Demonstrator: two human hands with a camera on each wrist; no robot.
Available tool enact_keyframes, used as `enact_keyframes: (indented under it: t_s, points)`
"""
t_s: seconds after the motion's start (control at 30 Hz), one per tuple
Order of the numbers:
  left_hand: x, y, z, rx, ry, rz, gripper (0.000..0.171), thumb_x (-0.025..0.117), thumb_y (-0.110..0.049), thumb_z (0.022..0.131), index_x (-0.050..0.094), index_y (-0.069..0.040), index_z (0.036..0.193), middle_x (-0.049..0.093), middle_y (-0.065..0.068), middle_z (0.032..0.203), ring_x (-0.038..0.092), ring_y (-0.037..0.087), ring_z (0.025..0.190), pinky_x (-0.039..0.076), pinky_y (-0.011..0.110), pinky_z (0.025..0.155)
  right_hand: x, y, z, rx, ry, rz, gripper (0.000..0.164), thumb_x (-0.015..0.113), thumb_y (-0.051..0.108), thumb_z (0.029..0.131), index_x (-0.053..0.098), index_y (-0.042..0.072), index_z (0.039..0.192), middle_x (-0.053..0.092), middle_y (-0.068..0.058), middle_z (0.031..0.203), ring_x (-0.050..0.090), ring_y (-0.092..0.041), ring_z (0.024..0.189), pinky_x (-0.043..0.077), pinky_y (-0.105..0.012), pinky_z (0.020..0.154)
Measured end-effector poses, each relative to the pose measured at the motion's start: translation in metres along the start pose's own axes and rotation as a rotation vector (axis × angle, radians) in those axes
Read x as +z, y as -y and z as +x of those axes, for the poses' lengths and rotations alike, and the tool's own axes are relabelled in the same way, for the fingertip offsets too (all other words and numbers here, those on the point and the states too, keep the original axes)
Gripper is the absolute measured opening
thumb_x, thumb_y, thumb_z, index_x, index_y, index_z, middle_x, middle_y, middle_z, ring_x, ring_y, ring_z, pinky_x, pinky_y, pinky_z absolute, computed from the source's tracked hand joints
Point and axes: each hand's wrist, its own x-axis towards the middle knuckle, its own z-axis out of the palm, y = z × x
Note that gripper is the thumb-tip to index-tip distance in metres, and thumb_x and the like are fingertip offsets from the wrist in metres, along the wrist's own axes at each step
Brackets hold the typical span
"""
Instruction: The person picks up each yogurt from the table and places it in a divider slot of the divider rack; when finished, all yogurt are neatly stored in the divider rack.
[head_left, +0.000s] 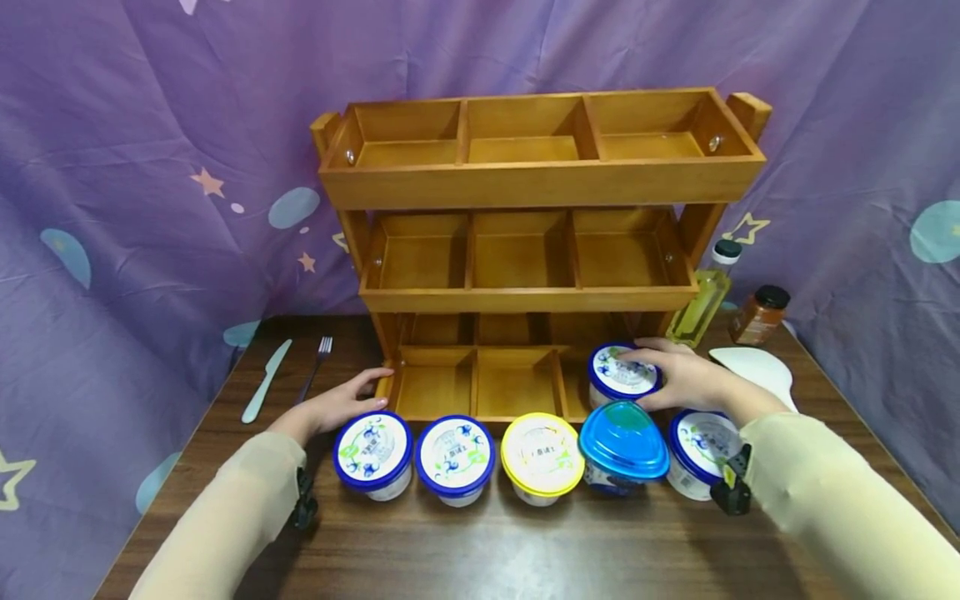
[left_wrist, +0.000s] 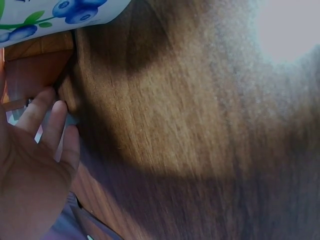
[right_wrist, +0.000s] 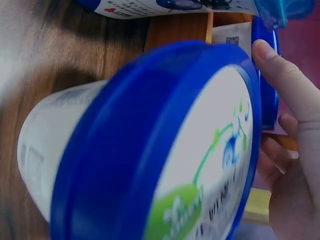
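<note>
A three-tier wooden rack (head_left: 540,187) stands at the back of the table. My right hand (head_left: 686,377) holds a blue-lidded yogurt tub (head_left: 627,380) at the bottom tier's right compartment, its thumb on the lid's edge. Just in front stands a tub with a translucent blue triangular cover (head_left: 624,442). Another blue-lidded tub (right_wrist: 205,150) sits under the right wrist and fills much of the right wrist view. My left hand (head_left: 339,406) touches the left end of the bottom tier, fingers loosely extended. Close to it is a blue-lidded tub (head_left: 372,450).
Another blue-lidded tub (head_left: 455,454) and a yellow-lidded tub (head_left: 543,457) continue the front row. On the left lie a pale knife (head_left: 266,382) and a fork (head_left: 318,362). An oil bottle (head_left: 701,300), a dark-capped jar (head_left: 759,317) and a white spatula-like utensil (head_left: 757,371) are at the right.
</note>
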Motion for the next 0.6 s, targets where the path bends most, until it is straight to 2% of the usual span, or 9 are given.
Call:
enact_keyframes:
  t_s: [0.1,0.23,0.37,0.6]
  points:
    - [0.000,0.001,0.000,0.008,-0.006,-0.003,0.062,0.053,-0.039,0.095,0.026,-0.019,0.147,0.030,0.031,0.142,0.029,0.046,0.131,0.024,0.062,0.101,-0.004,-0.001,-0.005,0.009,0.003,0.014,0.073,0.077,0.048,0.072,0.054,0.014,0.131,0.034,-0.027,0.140,0.028,-0.054,0.124,0.026,-0.070,0.092]
    - [0.000,0.004,0.002,0.013,-0.010,0.006,0.062,0.052,-0.039,0.095,0.026,-0.018,0.147,0.030,0.031,0.142,0.029,0.046,0.130,0.024,0.062,0.101,-0.011,-0.004,-0.015,0.070,0.030,0.068,0.077,0.075,0.050,0.073,0.049,0.013,0.135,0.030,-0.027,0.142,0.024,-0.055,0.125,0.022,-0.073,0.091]
    - [0.001,0.004,0.003,0.021,0.001,0.009,0.062,0.052,-0.040,0.095,0.026,-0.018,0.147,0.031,0.031,0.142,0.029,0.047,0.130,0.025,0.063,0.100,-0.015,-0.010,-0.030,0.110,0.048,0.098,0.079,0.074,0.048,0.076,0.045,0.010,0.138,0.028,-0.028,0.143,0.025,-0.056,0.125,0.022,-0.073,0.091]
    - [-0.001,0.003,0.000,0.031,0.004,0.007,0.062,0.053,-0.036,0.095,0.025,-0.018,0.147,0.032,0.029,0.142,0.031,0.044,0.130,0.027,0.060,0.101,-0.023,-0.020,-0.054,0.068,0.017,0.074,0.078,0.074,0.047,0.076,0.046,0.006,0.137,0.038,-0.028,0.138,0.033,-0.051,0.123,0.030,-0.068,0.090]
